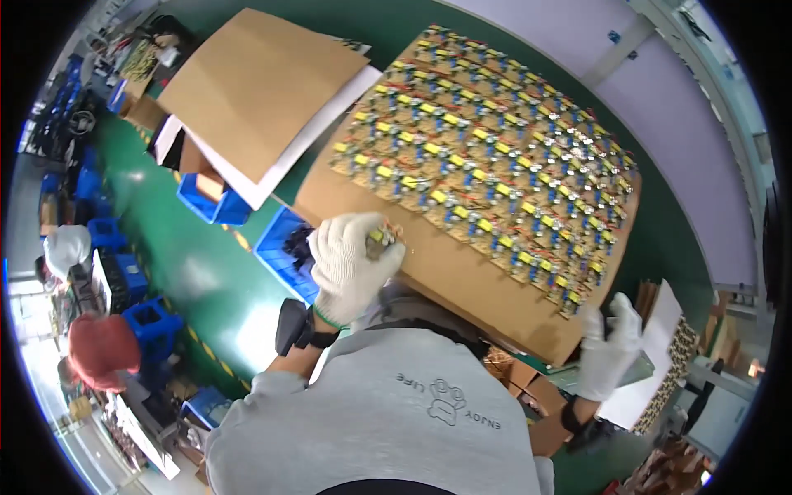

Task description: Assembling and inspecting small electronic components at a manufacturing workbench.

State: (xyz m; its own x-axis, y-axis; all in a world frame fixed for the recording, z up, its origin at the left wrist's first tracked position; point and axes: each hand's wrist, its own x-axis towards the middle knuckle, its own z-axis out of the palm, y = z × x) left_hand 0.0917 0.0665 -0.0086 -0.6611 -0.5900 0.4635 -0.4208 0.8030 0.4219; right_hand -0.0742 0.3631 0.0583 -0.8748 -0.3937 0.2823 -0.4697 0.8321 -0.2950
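Observation:
My left hand (346, 260), in a white knit glove, is closed on a small circuit board (383, 237) with a yellow part on it, over the near left edge of a cardboard sheet (462, 280). Rows of similar small circuit boards (483, 153), with yellow, blue and silvery parts and red wires, cover most of that sheet. At its near right corner my right hand (609, 351), gloved too, has its fingers apart and holds nothing. It is nearest the end of the rows and a white sheet (656, 363) beside the table.
Brown cardboard (268, 82) lies on white sheets at the far left. A blue bin (276, 247) with dark items stands by my left forearm. Below my right hand are open cartons (528, 384). More boards (672, 363) lie at the right. Two people (103, 351) sit at the left.

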